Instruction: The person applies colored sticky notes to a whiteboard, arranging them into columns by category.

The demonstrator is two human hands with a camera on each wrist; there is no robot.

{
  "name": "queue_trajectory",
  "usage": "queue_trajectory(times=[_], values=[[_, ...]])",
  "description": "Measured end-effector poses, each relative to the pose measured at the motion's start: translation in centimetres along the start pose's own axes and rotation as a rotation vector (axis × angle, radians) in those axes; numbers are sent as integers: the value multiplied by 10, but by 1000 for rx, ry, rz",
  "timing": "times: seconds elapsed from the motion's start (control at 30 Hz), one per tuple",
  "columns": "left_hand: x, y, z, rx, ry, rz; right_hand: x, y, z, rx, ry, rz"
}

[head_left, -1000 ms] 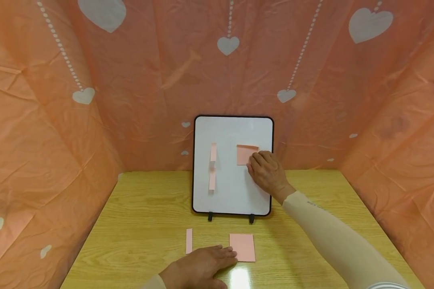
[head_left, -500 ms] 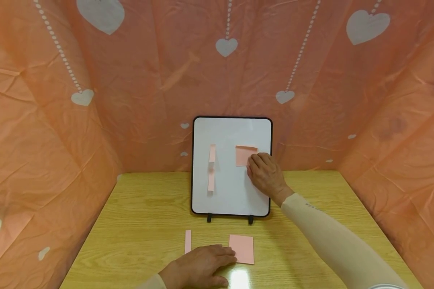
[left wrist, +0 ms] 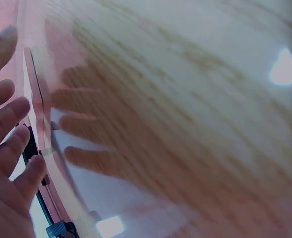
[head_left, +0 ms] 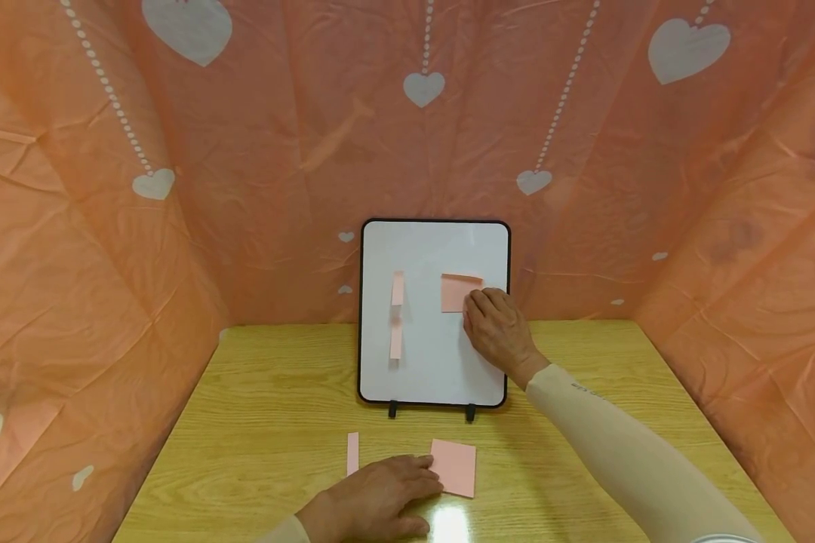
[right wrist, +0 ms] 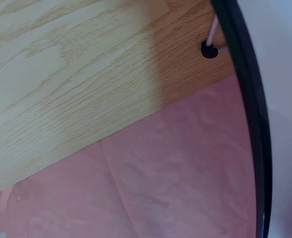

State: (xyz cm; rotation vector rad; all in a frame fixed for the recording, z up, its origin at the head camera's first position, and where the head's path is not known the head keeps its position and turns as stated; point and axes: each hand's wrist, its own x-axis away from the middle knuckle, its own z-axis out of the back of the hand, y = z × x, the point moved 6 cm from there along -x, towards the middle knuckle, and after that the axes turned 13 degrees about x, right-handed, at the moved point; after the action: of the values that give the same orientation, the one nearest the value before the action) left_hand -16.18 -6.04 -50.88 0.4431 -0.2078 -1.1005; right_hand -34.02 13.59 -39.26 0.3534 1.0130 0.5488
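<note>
A whiteboard (head_left: pixel 435 377) in a black frame stands upright on the table. My right hand (head_left: pixel 502 328) is at its right side, fingers curled at the lower right corner of a pink sticky note (head_left: pixel 453 294); the fingertips are partly hidden. This note's top edge curls away from the board. Two narrow pink strips (head_left: pixel 397 289) hang one above the other on the board's left half. My left hand (head_left: pixel 383 494) lies low over the table with fingers extended, fingertips at the left edge of a square pink sticky-note pad (head_left: pixel 456 469). The left wrist view shows its fingers (left wrist: pixel 9 114) spread.
A narrow pink strip pad (head_left: pixel 352 454) lies on the wooden table (head_left: pixel 272 385), partly behind the left hand. Small black feet (head_left: pixel 471 412) support the board at its lower edge. Orange sheeting with white hearts (head_left: pixel 424 89) encloses the back and sides.
The square pad has turned slightly clockwise under the left fingertips, and those fingers have spread a little. My right hand stays at the note on the board.
</note>
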Motion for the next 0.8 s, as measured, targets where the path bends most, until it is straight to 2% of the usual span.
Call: queue_trajectory(times=[0.07,0.13,0.23,0.33,0.47,0.57,0.67,0.8], values=[[-4,-1,11,-15,38,42,0,1,0,-1,-3,0],[-13,-3,28,-73,100,82,0,1,1,-1,-7,-1],[-33,-7,63,-240,176,163,0,1,1,2,-25,-5],[-57,-12,101,-411,227,199,0,0,2,11,-43,-4],[-86,-18,140,-502,226,231,1,-1,2,15,-56,6],[-106,-24,160,-553,176,258,1,-1,1,15,-48,17],[-120,-34,174,-609,123,298,1,-1,0,18,-45,27],[-132,-52,184,-633,39,356,1,-1,1,29,-56,39]])
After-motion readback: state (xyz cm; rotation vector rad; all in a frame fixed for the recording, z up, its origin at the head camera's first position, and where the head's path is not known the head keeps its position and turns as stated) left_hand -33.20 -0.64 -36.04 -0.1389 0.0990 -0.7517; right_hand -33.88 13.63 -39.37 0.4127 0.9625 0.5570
